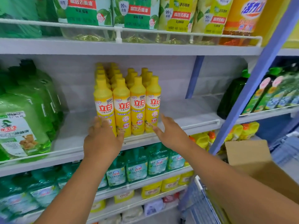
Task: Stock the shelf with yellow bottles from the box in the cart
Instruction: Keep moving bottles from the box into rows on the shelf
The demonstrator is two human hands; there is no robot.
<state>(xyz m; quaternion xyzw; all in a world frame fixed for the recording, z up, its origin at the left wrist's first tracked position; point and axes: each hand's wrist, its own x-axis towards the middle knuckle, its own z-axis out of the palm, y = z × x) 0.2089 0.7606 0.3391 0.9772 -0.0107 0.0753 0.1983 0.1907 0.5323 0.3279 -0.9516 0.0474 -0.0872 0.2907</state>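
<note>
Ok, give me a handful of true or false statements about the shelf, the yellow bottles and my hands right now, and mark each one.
1. The yellow bottles stand upright in four rows on the middle shelf. True.
2. The right hand grips a bottle by its cap. False: its fingers are spread beside the base of the rightmost front bottle, holding nothing.
3. The left hand is at the front of the leftmost bottles, low down. True.
4. The shelf space right of the yellow bottles is packed with green jugs. False: that stretch is bare; the large green jugs sit to the left.
5. A cardboard box shows at the lower right. True.
</note>
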